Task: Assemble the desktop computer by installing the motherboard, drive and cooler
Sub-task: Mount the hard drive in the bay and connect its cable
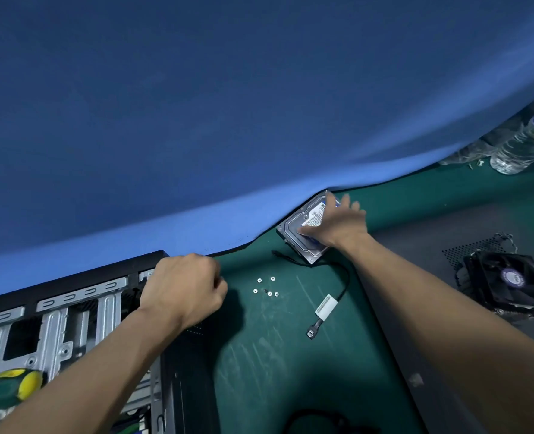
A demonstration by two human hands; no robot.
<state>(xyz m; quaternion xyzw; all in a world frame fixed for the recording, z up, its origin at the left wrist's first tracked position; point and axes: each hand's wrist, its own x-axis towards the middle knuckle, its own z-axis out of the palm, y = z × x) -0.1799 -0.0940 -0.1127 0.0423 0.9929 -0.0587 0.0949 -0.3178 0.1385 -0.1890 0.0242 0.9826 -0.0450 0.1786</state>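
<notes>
A hard drive (297, 228) lies on the green mat against the blue backdrop. My right hand (337, 225) rests on top of it, fingers spread and the thumb along its label. My left hand (181, 286) is curled over the top right corner of the open computer case (65, 311); whether it holds anything is hidden. Several small silver screws (267, 288) lie on the mat between the case and the drive. A black data cable (328, 303) with a white tag runs from the drive toward me. The black cooler fan (506, 281) sits at the right.
The dark case side panel (431, 239) lies flat at right under the cooler. Plastic water bottles (519, 145) stand at the far right. A green and yellow screwdriver handle (9, 386) lies inside the case at lower left. A blue backdrop (197, 120) rises behind the mat.
</notes>
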